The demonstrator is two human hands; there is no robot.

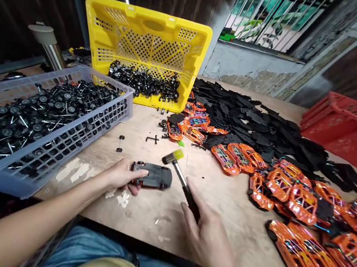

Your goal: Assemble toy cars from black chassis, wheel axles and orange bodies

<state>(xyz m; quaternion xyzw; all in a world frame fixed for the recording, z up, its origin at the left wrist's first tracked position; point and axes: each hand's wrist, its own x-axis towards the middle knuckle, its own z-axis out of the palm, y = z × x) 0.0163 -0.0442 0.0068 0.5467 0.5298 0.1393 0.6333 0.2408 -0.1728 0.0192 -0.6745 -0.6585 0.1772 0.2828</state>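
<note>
A person sits at a wooden desk (pixel 137 209), seen from a camera on their head looking down at both hands. The left hand (pixel 122 175) is closed on a small toy car (pixel 152 176) that lies upside down on the desk, its dark underside facing up; the thumb rests on top of the car's near end and the fingers wrap beneath. The right hand (pixel 207 233) grips the black handle of a small hammer (pixel 181 175) whose head has a yellow face — the head hangs just above and beyond the far end of the car, not clearly touching it.

To the left stands a pale blue-grey basket (pixel 58 149) filled with black wheels on metal axles (pixel 30 114). Behind it, tilted on its side with the open mouth toward the person, is a yellow crate (pixel 147 36) holding more wheel sets (pixel 144 81). A single loose wheel-and-axle (pixel 120 143) lies on the bare desk between basket and car.

Across the middle and right of the desk spreads a heap of flat black chassis plates (pixel 256 124). In front of it, running to the right edge, lie many orange toy car bodies (pixel 292 190). A red crate (pixel 355 130) sits at the far right. Beyond the desk, a barred window (pixel 276 12) shows daylight.
</note>
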